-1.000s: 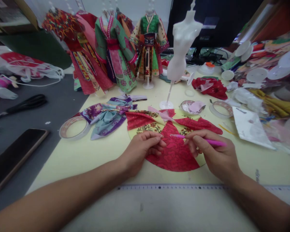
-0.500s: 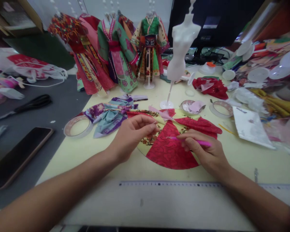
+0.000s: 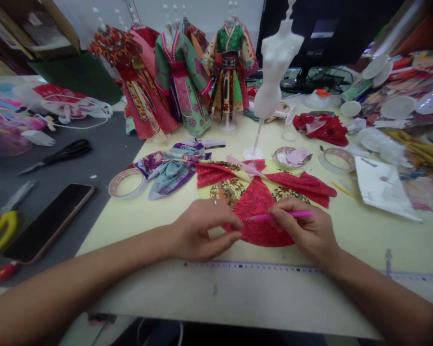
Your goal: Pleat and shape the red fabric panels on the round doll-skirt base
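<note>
My right hand grips a slim pink pen-like tool between thumb and fingers. Its fine tip points left, over the red panel of a doll-sized dress with red and cream flowered panels, spread flat on the table. Just left of that tip is my left hand, a ring on one finger. Thumb and forefinger curve toward each other with a small gap between their tips, and nothing shows in them. The hand covers the dress's lower left edge.
A white mannequin stands behind the dress, beside dressed doll stands. Tape rolls and folded blue-purple cloth lie around. A ruler strip runs along the front. Scissors and a phone are left.
My left hand has moved down and toward me, its thumb and forefinger tips parting. The pink tool has shifted slightly down over the red panel. The camera view has turned a little left.
</note>
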Demonstrator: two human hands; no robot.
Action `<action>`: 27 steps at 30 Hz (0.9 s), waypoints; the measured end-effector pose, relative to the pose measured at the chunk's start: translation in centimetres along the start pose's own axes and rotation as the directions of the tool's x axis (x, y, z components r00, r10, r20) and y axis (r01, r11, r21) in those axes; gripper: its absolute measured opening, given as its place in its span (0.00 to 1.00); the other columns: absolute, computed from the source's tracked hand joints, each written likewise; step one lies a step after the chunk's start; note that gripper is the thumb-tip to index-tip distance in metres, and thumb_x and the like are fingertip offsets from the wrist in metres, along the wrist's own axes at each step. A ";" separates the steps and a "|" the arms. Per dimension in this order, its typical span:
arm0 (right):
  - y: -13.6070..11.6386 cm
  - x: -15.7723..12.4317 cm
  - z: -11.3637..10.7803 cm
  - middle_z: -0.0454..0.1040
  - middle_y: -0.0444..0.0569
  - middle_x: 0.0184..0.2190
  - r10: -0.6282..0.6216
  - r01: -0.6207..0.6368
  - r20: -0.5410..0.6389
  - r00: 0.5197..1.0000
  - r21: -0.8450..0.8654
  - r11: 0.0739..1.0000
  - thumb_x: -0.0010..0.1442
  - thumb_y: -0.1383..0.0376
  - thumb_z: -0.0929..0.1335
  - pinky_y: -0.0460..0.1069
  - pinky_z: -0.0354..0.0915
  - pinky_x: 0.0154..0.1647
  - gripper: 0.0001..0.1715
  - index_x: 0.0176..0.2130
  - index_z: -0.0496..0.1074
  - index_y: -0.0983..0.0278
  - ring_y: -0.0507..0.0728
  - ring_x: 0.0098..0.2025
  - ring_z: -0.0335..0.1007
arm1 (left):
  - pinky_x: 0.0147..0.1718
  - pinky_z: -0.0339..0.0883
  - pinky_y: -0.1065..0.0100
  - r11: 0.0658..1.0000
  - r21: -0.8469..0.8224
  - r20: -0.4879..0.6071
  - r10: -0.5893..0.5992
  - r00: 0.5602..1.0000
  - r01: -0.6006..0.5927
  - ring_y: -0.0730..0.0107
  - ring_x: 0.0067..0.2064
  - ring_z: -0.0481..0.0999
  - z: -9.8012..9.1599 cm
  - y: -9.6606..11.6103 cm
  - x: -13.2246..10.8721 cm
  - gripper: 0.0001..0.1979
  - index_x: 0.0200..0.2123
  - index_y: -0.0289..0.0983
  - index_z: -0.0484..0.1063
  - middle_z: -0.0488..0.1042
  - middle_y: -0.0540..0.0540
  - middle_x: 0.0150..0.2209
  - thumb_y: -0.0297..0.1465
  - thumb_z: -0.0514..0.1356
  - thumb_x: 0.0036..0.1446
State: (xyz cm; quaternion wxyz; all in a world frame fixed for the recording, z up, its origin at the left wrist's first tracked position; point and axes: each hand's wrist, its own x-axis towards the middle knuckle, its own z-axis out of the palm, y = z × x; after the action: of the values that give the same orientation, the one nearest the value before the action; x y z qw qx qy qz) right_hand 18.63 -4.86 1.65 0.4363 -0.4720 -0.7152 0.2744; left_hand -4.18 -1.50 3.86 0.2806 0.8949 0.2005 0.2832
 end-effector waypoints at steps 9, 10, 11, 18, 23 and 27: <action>-0.4 -0.2 1.1 0.72 0.43 0.25 -0.037 0.027 0.133 0.990 0.072 0.997 0.58 0.66 0.65 0.43 0.64 0.27 0.06 0.30 0.69 0.63 0.48 0.26 0.68 | 0.41 0.72 0.61 0.814 0.306 0.227 0.441 0.868 -0.493 0.60 0.38 0.76 1.8 -0.1 -2.5 0.10 0.36 0.31 0.71 0.76 0.40 0.29 0.32 0.56 0.54; -0.4 -0.2 1.2 0.72 0.43 0.25 -0.048 0.039 0.139 0.989 0.065 0.997 0.58 0.66 0.65 0.43 0.64 0.28 0.06 0.30 0.69 0.63 0.48 0.27 0.68 | 0.41 0.72 0.61 0.804 0.324 0.241 0.439 0.865 -0.499 0.59 0.39 0.76 1.9 0.0 -2.5 0.10 0.35 0.30 0.71 0.76 0.40 0.28 0.32 0.56 0.54; -0.4 -0.2 1.2 0.72 0.43 0.25 -0.059 0.052 0.143 0.988 0.053 0.997 0.58 0.66 0.65 0.43 0.64 0.28 0.05 0.30 0.69 0.64 0.49 0.27 0.69 | 0.42 0.72 0.60 0.797 0.340 0.252 0.434 0.865 -0.499 0.58 0.39 0.76 1.9 0.2 -2.4 0.11 0.35 0.30 0.71 0.76 0.39 0.28 0.33 0.56 0.54; -0.3 -0.3 1.4 0.73 0.45 0.26 -0.139 0.146 0.161 0.977 -0.033 0.989 0.58 0.66 0.65 0.44 0.65 0.29 0.05 0.30 0.69 0.63 0.51 0.30 0.71 | 0.44 0.71 0.61 0.795 0.395 0.274 0.375 0.886 -0.459 0.58 0.38 0.77 1.9 0.5 -2.4 0.13 0.36 0.29 0.71 0.76 0.39 0.28 0.34 0.55 0.55; 0.0 -0.3 1.6 0.73 0.45 0.26 -0.181 0.198 0.175 0.968 -0.082 0.977 0.58 0.66 0.65 0.45 0.66 0.31 0.04 0.31 0.69 0.63 0.51 0.31 0.71 | 0.42 0.71 0.61 0.816 0.386 0.250 0.357 0.900 -0.431 0.57 0.38 0.77 2.2 0.4 -2.3 0.13 0.36 0.28 0.71 0.75 0.39 0.27 0.33 0.55 0.55; 0.2 -0.4 1.7 0.73 0.45 0.26 -0.240 0.257 0.166 0.957 -0.095 0.962 0.57 0.68 0.65 0.46 0.66 0.33 0.02 0.32 0.69 0.63 0.52 0.31 0.71 | 0.40 0.72 0.61 0.811 0.392 0.269 0.350 0.897 -0.434 0.58 0.38 0.76 2.3 0.2 -2.3 0.13 0.36 0.28 0.70 0.75 0.39 0.27 0.33 0.53 0.56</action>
State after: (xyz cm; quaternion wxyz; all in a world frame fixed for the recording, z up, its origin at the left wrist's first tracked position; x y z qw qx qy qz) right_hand 17.25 -5.09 0.50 0.3832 -0.3805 -0.8149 0.2107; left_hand -4.47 -3.76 1.52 0.0224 0.9789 0.0430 0.1983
